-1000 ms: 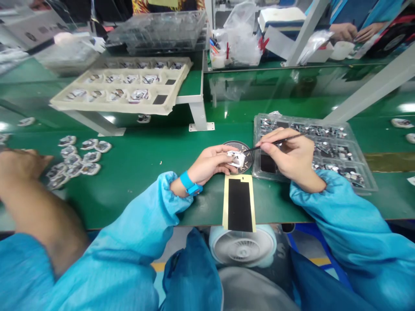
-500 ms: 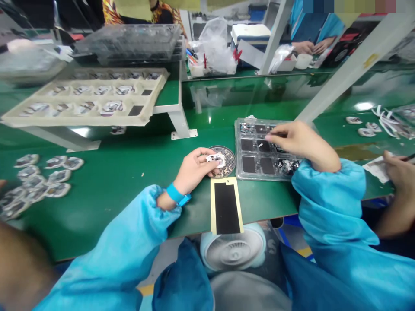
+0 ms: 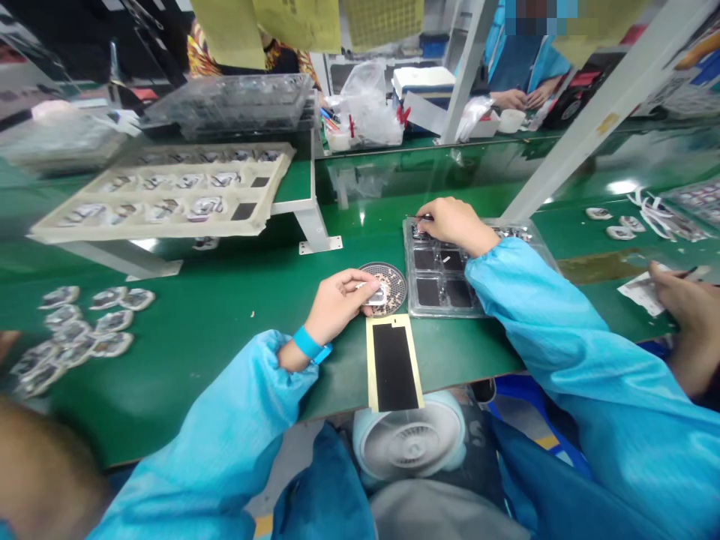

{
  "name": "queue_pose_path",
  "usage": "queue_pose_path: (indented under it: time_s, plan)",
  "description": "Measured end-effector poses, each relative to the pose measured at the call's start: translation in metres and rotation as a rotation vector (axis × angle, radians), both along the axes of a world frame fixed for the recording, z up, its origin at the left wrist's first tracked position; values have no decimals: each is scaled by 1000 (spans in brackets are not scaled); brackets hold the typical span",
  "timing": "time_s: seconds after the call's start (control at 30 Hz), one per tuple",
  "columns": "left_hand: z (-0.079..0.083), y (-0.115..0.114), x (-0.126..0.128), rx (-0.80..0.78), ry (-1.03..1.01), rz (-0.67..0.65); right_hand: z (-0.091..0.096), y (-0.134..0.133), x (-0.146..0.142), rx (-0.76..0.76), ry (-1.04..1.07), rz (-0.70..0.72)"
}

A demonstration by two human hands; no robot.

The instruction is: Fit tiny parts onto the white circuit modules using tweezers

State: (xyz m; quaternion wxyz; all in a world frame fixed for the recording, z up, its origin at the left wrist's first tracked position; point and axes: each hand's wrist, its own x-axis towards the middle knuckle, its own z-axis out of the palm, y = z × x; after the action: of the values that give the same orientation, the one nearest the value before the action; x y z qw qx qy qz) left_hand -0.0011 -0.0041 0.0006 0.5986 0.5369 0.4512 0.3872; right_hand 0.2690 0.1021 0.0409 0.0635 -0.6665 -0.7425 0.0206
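Note:
My left hand (image 3: 340,301), with a blue band at the wrist, pinches a small white-framed electronic part (image 3: 378,294). The part is over a round perforated dish (image 3: 398,279) strewn with tiny pieces. My right hand (image 3: 454,222) is closed on a thin dark tool, apparently tweezers (image 3: 423,217), pointing left. Its tip is above the far-left compartment of a clear compartment tray (image 3: 412,285), where small parts lie. My fingers and sleeve cover much of this tray. Just in front of the dish lies a black sheet with a yellow border (image 3: 394,364).
White-framed parts (image 3: 76,330) lie in a group at the left. A beige tray (image 3: 151,225) of parts stands on a raised shelf. A slanted white post (image 3: 590,112) rises behind my right arm. Another person's hand (image 3: 683,296) holds a white piece at the right.
My right hand has moved left and slightly away from me, from the tray's middle to its far-left compartment; the tool now shows. My left hand still holds the part at the dish.

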Motion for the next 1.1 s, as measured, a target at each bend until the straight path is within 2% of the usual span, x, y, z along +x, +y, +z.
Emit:
queue_pose_path:
  time_s: [0.17,0.3,0.37,0.47,0.57,0.67,0.93,1.1]
  plan:
    - [-2,1,-2,-22,-9,-7,5,14,-1,-81,-51,70]
    - [0,3,-3,-40,-52,38,12,10,3,-29,-16,84]
    - [2,3,-3,-51,-89,65,16,0,3,78,111,88]
    - [5,2,-2,-64,-155,79,19,-23,-4,203,513,148]
    - [7,1,-2,-63,-206,99,19,-48,-18,140,857,154]
    - [6,1,-2,-45,-247,120,18,-70,-32,61,1033,138]
    - [-1,4,-6,103,-302,145,13,-99,-56,-247,1251,163]
    - [-4,3,-5,228,-243,150,0,-100,-65,-373,1231,185]
